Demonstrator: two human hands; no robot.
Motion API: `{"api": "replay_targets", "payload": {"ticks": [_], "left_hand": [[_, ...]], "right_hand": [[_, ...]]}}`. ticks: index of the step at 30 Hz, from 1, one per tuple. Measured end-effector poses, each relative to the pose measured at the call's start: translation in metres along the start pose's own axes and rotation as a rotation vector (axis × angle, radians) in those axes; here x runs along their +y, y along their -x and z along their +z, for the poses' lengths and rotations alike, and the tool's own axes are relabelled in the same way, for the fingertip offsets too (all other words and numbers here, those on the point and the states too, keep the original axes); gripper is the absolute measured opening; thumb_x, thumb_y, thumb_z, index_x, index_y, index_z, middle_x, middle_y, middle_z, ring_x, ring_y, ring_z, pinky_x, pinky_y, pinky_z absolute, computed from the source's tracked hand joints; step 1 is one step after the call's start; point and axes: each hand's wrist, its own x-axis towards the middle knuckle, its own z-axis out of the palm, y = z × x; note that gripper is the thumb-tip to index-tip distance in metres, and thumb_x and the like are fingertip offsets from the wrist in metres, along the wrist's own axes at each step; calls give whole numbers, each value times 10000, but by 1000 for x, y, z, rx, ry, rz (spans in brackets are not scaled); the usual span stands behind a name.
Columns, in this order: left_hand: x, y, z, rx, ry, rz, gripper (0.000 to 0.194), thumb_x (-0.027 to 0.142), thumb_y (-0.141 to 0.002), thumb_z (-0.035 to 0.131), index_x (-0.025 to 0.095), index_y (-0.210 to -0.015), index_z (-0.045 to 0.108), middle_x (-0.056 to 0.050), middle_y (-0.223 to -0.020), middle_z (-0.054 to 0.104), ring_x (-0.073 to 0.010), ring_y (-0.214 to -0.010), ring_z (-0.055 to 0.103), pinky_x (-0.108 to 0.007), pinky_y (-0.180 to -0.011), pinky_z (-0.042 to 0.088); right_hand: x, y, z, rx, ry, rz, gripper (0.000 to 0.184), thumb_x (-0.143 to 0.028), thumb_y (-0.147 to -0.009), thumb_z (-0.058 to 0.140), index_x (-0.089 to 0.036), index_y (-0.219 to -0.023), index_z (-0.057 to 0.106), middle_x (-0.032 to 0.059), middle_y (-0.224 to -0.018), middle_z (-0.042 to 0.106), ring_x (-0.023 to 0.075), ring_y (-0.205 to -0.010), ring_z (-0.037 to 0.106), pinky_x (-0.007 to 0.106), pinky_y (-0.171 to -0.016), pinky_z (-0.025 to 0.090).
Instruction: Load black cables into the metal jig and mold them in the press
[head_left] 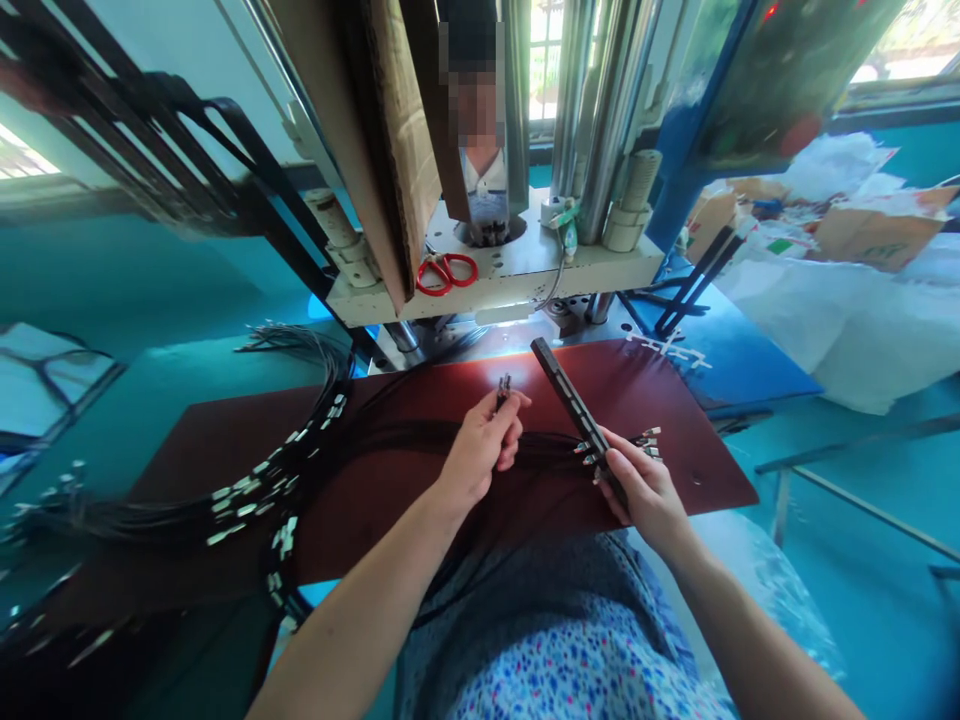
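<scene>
My left hand [484,445] is closed in a pinch around black cables, whose small metal connector ends [504,383] stick up past the thumb. To its right, my right hand [643,487] grips a long dark bar [574,400] with a row of slots or light marks along it, tilted up to the left. Beside the right fingers, several cable ends with metal connectors [651,438] lie on the reddish-brown board [697,470]. Black cables [420,437] run across the board from the left and pass behind my left hand.
Ahead stands a press machine [495,275] with metal columns; red-handled scissors [448,273] and cardboard [405,150] rest on it. A large bundle of cables with pale tags [255,490] lies at the left. White plastic pieces [667,348] and dark bars [697,280] are at the right.
</scene>
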Motion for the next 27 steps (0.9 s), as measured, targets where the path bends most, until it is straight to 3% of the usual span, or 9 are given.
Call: {"api": "replay_targets", "payload": {"ticks": [3, 6, 9, 12, 20, 27], "left_hand": [[-1, -1, 6, -117, 116, -121, 299, 469, -782, 513, 179, -851, 516, 87, -511, 315, -34, -370, 225, -150, -342, 122], [-10, -3, 15, -147, -13, -183, 286, 442, -773, 521, 156, -773, 520, 78, -507, 331, -33, -379, 219, -164, -355, 129], [-19, -7, 23, -85, -244, -27, 239, 373, -718, 611, 142, -725, 550, 50, -548, 437, -49, -450, 341, -177, -422, 250], [-23, -9, 26, -83, -341, 80, 235, 359, -697, 632, 128, -684, 589, 8, -647, 550, -100, -596, 461, -206, -546, 350], [-32, -12, 27, -73, -212, 56, 284, 386, -702, 621, 104, -733, 632, 9, -600, 544, -96, -557, 451, -217, -555, 344], [-27, -6, 21, -75, -627, 222, 237, 347, -796, 518, 136, -736, 609, -4, -680, 605, -122, -631, 496, -218, -603, 353]], "right_hand": [[0, 1, 1, -10, -4, 6, 574, -526, -779, 554, -219, -1263, 520, -29, -558, 505, 63, -370, 406, 148, -295, 298], [1, 0, -1, -32, 12, 6, 584, -536, -785, 544, -218, -1273, 508, -41, -528, 481, 60, -360, 389, 142, -291, 296], [2, -1, -3, -58, 26, 12, 589, -546, -787, 536, -218, -1275, 504, -42, -534, 475, 57, -354, 382, 143, -288, 298], [1, -1, -3, -72, 31, 15, 571, -540, -792, 536, -227, -1269, 508, -42, -548, 477, 52, -359, 383, 140, -297, 304], [0, 0, -1, -72, 12, 12, 550, -526, -797, 543, -222, -1254, 520, -49, -522, 458, 49, -366, 376, 125, -301, 293], [4, 0, -1, -68, -4, 2, 574, -520, -808, 530, -212, -1290, 479, -43, -550, 483, 53, -362, 385, 135, -293, 293]]}}
